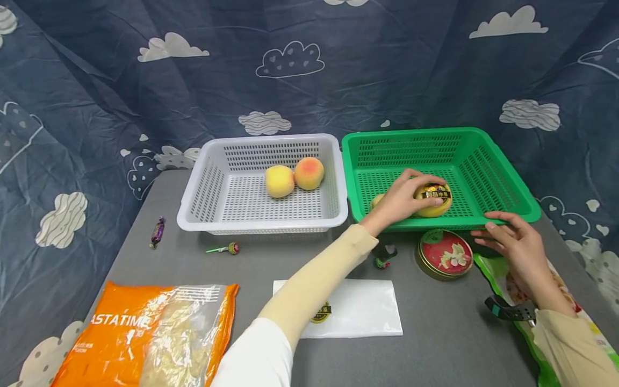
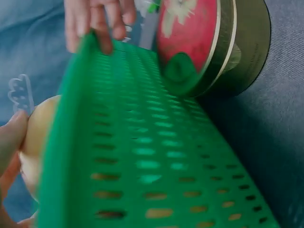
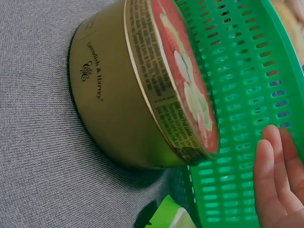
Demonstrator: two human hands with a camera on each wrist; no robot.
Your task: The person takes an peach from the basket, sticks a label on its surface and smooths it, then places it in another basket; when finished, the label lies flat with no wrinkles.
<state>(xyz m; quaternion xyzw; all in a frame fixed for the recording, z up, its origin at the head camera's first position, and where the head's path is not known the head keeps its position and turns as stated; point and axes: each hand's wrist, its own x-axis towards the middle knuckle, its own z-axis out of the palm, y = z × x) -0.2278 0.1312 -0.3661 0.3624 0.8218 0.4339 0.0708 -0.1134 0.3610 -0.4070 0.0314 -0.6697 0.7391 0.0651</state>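
Observation:
Inside the green basket (image 1: 488,161), my left hand (image 1: 402,198) grips a yellow peach (image 1: 437,208) with a black-and-gold label, fingers over its top and thumb at its near side. The left wrist view shows the peach (image 2: 40,142) partly hidden behind the basket wall. Another yellow fruit (image 1: 377,200) lies beside my left wrist, mostly covered. My right hand (image 1: 519,244) is at the basket's near right corner, fingers extended and touching the rim. Below that rim, a round red-and-gold tin (image 1: 445,253) leans against the basket.
Left of the green basket stands a white basket (image 1: 232,199) with two peaches (image 1: 295,178). On the grey table lie wrapped candy (image 1: 157,232), a lollipop (image 1: 233,248), a small dark item (image 1: 385,255), white packaging (image 1: 360,306), an orange pasta bag (image 1: 121,328) and a green bag (image 1: 495,274).

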